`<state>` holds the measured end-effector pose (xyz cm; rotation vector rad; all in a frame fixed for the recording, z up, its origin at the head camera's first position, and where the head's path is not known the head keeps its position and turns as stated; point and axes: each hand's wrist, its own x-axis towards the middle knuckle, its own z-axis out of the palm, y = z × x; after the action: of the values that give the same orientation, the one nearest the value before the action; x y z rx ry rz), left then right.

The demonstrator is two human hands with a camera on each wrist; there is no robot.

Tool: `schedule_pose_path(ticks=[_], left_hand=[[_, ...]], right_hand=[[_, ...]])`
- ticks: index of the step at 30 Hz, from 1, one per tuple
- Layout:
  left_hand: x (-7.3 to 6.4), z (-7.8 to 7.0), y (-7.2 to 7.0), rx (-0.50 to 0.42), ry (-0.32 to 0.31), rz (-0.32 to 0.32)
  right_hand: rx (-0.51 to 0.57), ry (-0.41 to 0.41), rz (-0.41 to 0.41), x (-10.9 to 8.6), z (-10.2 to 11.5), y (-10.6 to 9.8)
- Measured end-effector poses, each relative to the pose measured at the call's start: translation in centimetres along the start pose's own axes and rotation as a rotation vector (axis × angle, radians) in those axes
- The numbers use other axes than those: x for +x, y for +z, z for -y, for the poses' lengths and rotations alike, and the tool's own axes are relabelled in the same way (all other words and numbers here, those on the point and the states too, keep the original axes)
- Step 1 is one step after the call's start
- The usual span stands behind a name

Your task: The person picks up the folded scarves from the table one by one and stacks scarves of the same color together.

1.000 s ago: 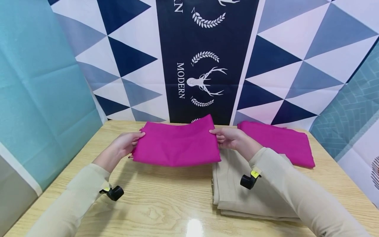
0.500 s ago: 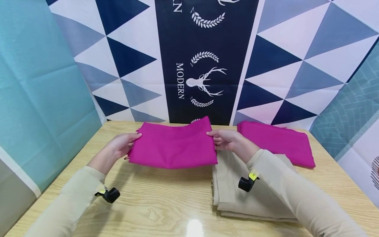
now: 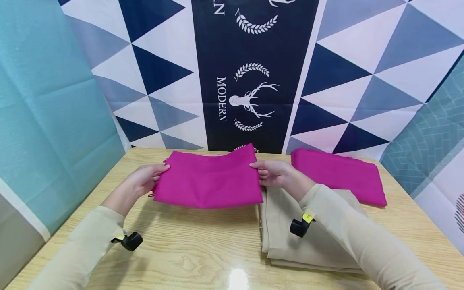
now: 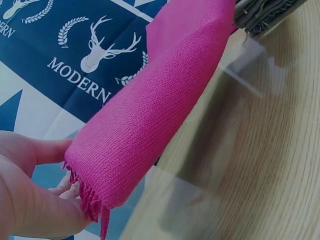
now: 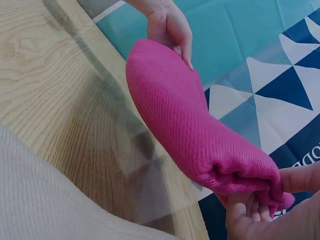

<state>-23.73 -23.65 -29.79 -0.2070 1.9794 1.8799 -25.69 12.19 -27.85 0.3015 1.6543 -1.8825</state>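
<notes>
A folded magenta scarf [image 3: 208,179] with a fringed left end is held up above the wooden table by both hands. My left hand [image 3: 146,179] pinches its left end, thumb on top and fingers beneath; in the left wrist view the fringe [image 4: 90,197] hangs beside those fingers. At the right end, my right hand [image 3: 275,173] grips the layered folds between thumb and fingers, as the right wrist view shows. The scarf sags slightly between the hands, and its shadow falls on the tabletop below.
A folded beige cloth [image 3: 304,241] lies on the table [image 3: 181,257] under my right forearm. Behind it, at the back right, lies another folded magenta cloth [image 3: 340,175]. A patterned backdrop [image 3: 250,60] rises at the table's far edge.
Both hands have moved a little to the left and slightly nearer, carrying the scarf with them. The grip at each end is the same, and the other cloths stay where they were.
</notes>
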Motion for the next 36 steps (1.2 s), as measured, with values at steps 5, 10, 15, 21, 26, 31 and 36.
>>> schedule_pose_path(ticks=[5, 10, 15, 21, 26, 31, 36], left_hand=[[0.0, 0.3, -0.3, -0.013, 0.003, 0.005], [0.0, 0.5, -0.4, -0.028, -0.002, 0.009], [-0.1, 0.7, -0.6, -0.011, 0.001, 0.021], [-0.2, 0.9, -0.8, 0.007, -0.002, 0.027], [-0.3, 1.2, -1.0, 0.001, -0.006, 0.029], [-0.4, 1.5, -1.2, -0.012, 0.002, 0.036], [-0.5, 1.7, -1.3, -0.005, 0.001, 0.041]], right_hand=[[-0.013, -0.005, 0.009, 0.1, -0.2, 0.1], [-0.017, -0.005, -0.002, 0.1, -0.3, 0.2], [-0.025, -0.006, 0.004, 0.3, -0.5, 0.0], [-0.052, -0.013, 0.018, 0.4, -0.9, 0.1], [-0.058, 0.001, 0.011, 0.5, -1.1, 0.2], [-0.061, 0.0, 0.021, 0.6, -1.3, 0.3], [-0.076, 0.006, 0.033, 0.7, -1.6, 0.4]])
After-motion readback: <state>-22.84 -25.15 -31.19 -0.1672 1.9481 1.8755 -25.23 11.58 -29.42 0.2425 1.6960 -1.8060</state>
